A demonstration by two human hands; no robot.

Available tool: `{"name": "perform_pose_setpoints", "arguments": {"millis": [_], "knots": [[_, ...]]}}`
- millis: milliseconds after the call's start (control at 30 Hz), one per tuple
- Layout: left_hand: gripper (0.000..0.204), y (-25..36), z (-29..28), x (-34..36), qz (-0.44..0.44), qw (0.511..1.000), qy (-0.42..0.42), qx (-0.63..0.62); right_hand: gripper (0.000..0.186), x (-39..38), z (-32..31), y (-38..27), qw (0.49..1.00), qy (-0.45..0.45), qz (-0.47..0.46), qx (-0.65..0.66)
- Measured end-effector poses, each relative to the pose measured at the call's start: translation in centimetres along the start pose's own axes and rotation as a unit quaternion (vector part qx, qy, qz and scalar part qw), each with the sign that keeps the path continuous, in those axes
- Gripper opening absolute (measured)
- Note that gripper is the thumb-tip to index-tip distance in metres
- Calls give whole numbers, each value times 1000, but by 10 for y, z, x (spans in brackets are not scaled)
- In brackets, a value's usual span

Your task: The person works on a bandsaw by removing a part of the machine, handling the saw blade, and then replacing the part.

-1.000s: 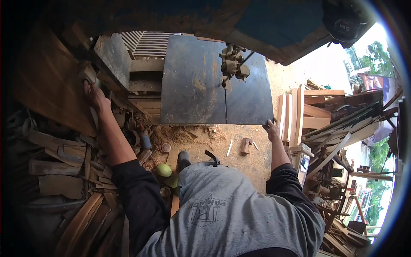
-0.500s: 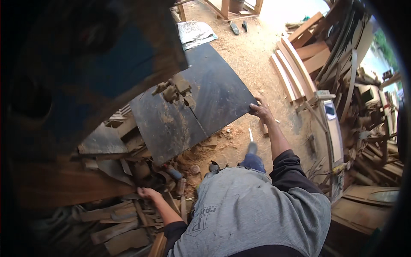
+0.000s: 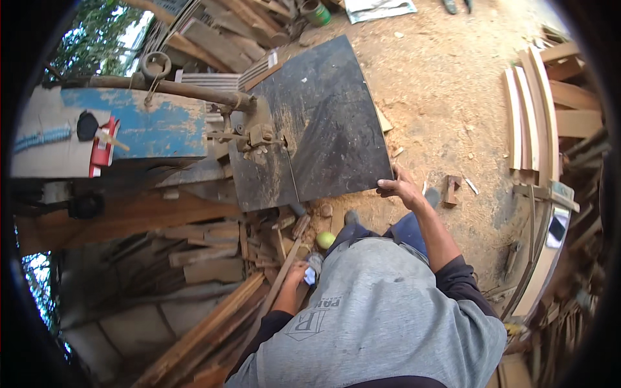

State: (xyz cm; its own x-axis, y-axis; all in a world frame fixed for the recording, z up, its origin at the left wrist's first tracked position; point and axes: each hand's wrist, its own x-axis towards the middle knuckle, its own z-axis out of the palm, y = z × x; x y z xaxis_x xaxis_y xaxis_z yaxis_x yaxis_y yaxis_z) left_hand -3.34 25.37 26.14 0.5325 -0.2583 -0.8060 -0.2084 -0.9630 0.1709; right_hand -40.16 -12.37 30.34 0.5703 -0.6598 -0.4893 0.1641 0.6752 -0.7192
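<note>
A dark, sawdust-smeared saw table (image 3: 336, 116) spreads in front of me, with a thin blade and a blade guide (image 3: 261, 134) standing over it. My right hand (image 3: 402, 188) grips the table's near right corner, thumb on top. Down at my left side, my left hand (image 3: 295, 274) is loosely closed beside a small pale-blue and white object (image 3: 310, 276). Whether its fingers hold anything is hidden. A long wooden strip (image 3: 275, 284) runs right by that hand. A round yellow-green object (image 3: 325, 240) lies by my leg.
A blue machine housing (image 3: 142, 123) with a red item (image 3: 101, 150) on it stands at left. Offcuts (image 3: 213, 252) pile up below it. Sawdust covers the floor (image 3: 446, 84). Curved boards (image 3: 530, 110) and a workpiece bench (image 3: 546, 258) line the right.
My view has swung left, showing more of the machine. My left hand has come away from the offcuts at left, closer to my body. My right hand stays at the table corner.
</note>
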Motion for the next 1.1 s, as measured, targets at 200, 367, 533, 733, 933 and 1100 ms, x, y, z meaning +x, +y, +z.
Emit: {"name": "perform_pose_setpoints", "arguments": {"millis": [200,367,533,733,933,1100], "knots": [[28,32,87,-91,33,999,30,15,48,2,-15,-21,996,-31,29,-74],[20,33,86,-129,53,985,90,135,50,8,-25,-26,993,-71,45,-89],[31,88,-47,-78,140,899,414,-18,47,12,-33,-33,987,-119,65,-83],[32,269,-220,-28,323,804,493,-77,36,-3,-102,-22,996,6,87,11],[34,358,-334,53,372,826,421,-32,30,-50,-198,69,945,315,25,79],[34,428,-335,53,463,849,193,-163,33,-122,-204,193,899,418,77,103]]}}
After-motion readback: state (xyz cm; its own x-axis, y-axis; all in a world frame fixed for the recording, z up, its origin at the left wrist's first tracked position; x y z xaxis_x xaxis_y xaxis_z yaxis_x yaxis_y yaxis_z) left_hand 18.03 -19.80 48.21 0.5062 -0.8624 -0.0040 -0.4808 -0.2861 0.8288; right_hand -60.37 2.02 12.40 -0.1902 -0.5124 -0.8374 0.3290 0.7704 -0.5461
